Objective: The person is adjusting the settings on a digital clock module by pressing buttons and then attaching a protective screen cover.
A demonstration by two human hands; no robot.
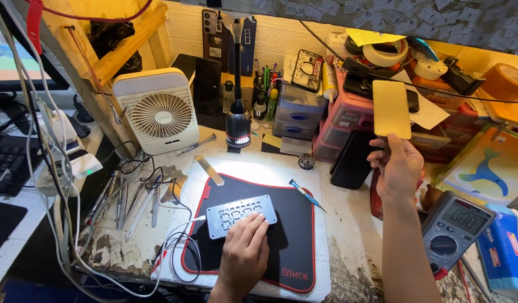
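On the black red-edged work mat [295,224], your left hand [245,247] presses flat, fingers spread, on the perforated grey metal plate [240,215], stiff and probably weighty. Your right hand [398,165] pinches the thin yellow rectangular sheet [391,108] by its bottom edge, raised upright; it looks light and bendable.

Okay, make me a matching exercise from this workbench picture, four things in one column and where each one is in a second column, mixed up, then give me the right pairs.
Things:
1. yellow rectangular panel
2. perforated metal plate
3. white desk fan
4. multimeter

Places:
A. lying on the black mat, under the left hand
B. standing at the back left
C. held up in the right hand
D. at the right edge of the bench

Pairs: 1-C, 2-A, 3-B, 4-D
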